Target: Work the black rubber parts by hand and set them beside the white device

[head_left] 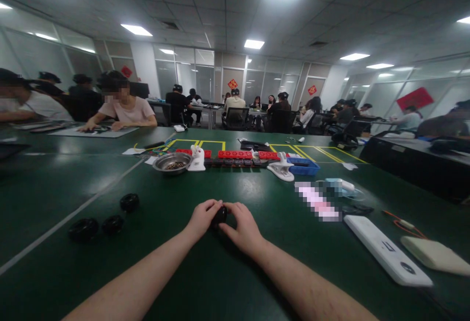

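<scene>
Between my two hands, just above or on the green table, is a small glossy black round object [219, 217]. Its kind is hard to make out, as my fingers cover much of it. My left hand [201, 220] grips it from the left, with the thumb and fingers closed on it. From the right, my right hand [245, 228] holds it between thumb and curled fingertips. Off to the left lie three thick black ring-shaped pieces, a rear one [129, 202], a middle one [113, 224] and a larger one [83, 229].
Ahead stand a metal bowl [161, 165] of small pieces, a white clamp [197, 158], red strips [237, 154], another white clamp [282, 166] and a blue tray [312, 168]. Rightward lie a white box-like device [387, 250] and a cream pouch [435, 253]. Other people sit beyond.
</scene>
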Demonstrator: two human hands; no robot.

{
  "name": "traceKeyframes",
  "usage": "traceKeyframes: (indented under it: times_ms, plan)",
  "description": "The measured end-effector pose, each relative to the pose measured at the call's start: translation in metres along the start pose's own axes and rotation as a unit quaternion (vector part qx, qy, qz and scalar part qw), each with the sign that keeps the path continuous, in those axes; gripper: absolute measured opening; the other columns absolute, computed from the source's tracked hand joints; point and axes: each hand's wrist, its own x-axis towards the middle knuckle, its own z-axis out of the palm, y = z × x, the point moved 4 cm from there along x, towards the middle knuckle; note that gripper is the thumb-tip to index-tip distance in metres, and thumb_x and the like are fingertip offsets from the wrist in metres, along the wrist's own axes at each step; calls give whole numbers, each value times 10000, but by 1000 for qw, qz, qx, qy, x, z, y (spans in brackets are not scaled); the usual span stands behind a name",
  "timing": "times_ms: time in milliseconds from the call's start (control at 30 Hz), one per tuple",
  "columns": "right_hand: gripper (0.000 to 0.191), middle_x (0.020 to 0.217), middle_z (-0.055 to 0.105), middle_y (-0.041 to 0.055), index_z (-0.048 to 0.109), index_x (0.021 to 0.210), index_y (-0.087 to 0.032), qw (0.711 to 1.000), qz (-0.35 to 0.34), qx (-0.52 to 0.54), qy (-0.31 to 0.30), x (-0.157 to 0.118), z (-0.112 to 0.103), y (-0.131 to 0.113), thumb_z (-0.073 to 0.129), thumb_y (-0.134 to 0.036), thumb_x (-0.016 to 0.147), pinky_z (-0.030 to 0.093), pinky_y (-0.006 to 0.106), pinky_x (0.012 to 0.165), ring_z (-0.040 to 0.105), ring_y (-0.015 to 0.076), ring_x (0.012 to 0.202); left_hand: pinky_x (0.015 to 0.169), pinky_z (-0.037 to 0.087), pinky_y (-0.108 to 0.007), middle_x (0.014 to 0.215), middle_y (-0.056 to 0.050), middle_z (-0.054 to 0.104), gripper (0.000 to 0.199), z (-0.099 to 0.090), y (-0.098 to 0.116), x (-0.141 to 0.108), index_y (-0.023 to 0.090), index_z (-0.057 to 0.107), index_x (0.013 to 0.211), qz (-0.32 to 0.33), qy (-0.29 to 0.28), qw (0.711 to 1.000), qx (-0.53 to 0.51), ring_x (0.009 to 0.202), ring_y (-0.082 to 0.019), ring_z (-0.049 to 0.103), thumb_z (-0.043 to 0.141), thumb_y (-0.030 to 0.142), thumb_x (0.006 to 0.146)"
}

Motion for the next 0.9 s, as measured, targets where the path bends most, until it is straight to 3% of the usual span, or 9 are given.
traceKeyframes:
  times_ms: [133,233,300,633,767,900]
  plan:
    - [248,783,532,34,531,856,-152,994,98,-23,37,1,-2,12,448,-379,805,342,253,664,466,151,738,558,419,-231,693,-16,570,337,-1,9,-6,150,565,749,46,34,998,41,645,-152,535,445,465,730]
    - [461,594,512,7,518,591,-152,991,127,-38,-7,3,2,18,272,-422,872,300,235,608,456,129,624,672,411,-260,782,-20,592,273,0,16,-10,174,574,803,88,46,990,96,746,-168,542,494,422,720]
    - [530,549,507,0,513,540,-150,991,130,-16,-26,3,6,20,217,-424,884,291,228,606,459,120,602,707,402,-268,821,-17,593,248,1,17,-9,187,573,830,101,42,987,119,787,-173,537,531,395,701]
    - [319,671,538,14,555,667,-150,994,94,-25,-49,8,12,22,360,-304,867,323,218,605,462,122,659,740,404,-277,863,-33,589,292,-4,13,-2,173,545,875,99,48,989,95,831,-181,538,494,419,726]
    - [155,830,566,32,584,892,-180,996,32,-81,-20,6,2,8,470,-254,818,336,267,738,461,160,801,740,404,-275,855,-28,603,319,-6,11,-3,176,562,874,83,55,991,91,822,-177,545,460,447,740]
    - [249,916,566,41,551,1026,-202,996,19,-91,-3,4,-3,3,527,-226,779,327,290,782,447,181,871,674,418,-265,789,-21,618,324,-5,4,-1,174,595,802,40,40,993,106,748,-176,558,480,464,714]
